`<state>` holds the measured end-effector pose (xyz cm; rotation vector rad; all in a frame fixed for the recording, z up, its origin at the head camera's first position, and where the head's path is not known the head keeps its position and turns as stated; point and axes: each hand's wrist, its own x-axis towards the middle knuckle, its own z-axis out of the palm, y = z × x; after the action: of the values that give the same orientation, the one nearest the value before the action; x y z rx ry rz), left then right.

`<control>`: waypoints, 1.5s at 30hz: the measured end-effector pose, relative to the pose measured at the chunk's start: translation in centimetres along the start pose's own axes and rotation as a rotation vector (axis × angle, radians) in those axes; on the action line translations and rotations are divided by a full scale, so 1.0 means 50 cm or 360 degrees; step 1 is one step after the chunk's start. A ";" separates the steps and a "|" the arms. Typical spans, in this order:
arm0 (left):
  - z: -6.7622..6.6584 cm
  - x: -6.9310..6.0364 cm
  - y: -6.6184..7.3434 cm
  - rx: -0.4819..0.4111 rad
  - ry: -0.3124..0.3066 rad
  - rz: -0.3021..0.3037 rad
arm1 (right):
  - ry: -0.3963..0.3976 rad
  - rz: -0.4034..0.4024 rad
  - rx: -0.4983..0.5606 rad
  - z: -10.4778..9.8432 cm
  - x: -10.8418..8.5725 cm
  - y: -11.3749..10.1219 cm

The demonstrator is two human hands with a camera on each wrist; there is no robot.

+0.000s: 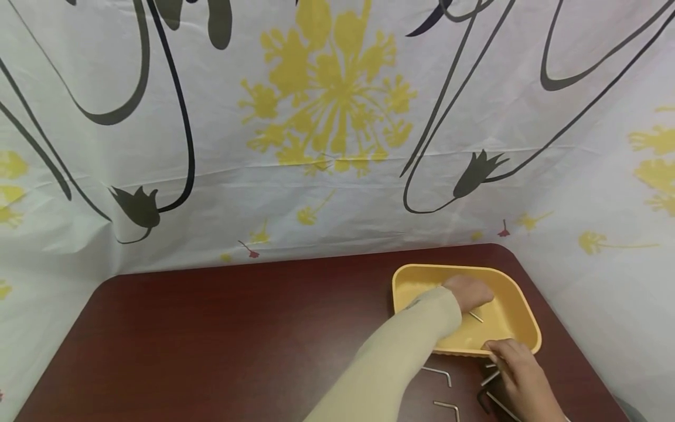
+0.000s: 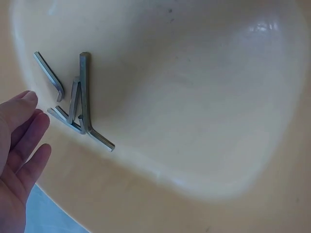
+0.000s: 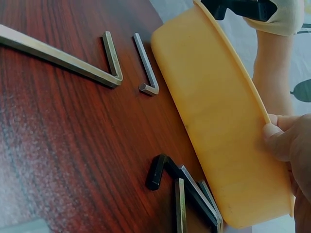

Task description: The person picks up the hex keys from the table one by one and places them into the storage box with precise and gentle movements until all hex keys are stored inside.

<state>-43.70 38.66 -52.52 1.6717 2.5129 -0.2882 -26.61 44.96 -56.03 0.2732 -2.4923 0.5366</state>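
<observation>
A yellow plastic tub (image 1: 514, 305) stands at the right of the table. My left hand (image 1: 469, 292) reaches into it; in the left wrist view its fingers (image 2: 29, 121) are loosely extended beside several silver hex keys (image 2: 84, 92) on the tub's floor and hold nothing. My right hand (image 1: 522, 375) pinches the tub's near rim between thumb and fingers, seen also in the right wrist view. Below the tub, silver hex keys (image 3: 146, 63) lie on the table. A black hex key (image 3: 156, 172) rests among other silver ones under my right hand.
The dark red-brown table (image 1: 211, 346) has rounded far corners. A white cloth (image 1: 327, 211) with yellow and grey flower prints hangs behind and along its sides. My left forearm in a pale sleeve (image 1: 395, 357) crosses in front of the tub.
</observation>
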 end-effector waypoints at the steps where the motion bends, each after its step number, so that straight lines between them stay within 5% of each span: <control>1: -0.002 -0.002 -0.002 0.0006 0.0006 0.0008 | 0.0000 0.0000 0.0001 0.000 0.000 0.001; 17: -0.014 -0.038 -0.051 0.0117 0.0117 0.0022 | -0.0031 -0.0011 0.0023 0.032 0.025 0.024; 25: 0.007 -0.038 -0.083 -0.0031 0.0005 -0.0089 | -0.0069 0.0002 -0.0020 0.056 0.044 0.062; 30: 0.033 -0.046 -0.113 0.0117 0.0138 -0.0061 | -0.0063 -0.0012 -0.0006 0.071 0.061 0.088; 38: 0.050 -0.064 -0.152 -0.0044 0.0218 -0.0101 | -0.0206 0.0078 0.0002 0.082 0.092 0.130; 45: 0.042 -0.078 -0.168 -0.0007 0.0229 -0.0078 | -0.0079 0.0049 -0.0075 0.073 0.119 0.149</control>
<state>-49.97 31.52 -52.98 1.6884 2.6576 -0.1725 -35.51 49.61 -57.75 0.2326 -2.5575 0.4888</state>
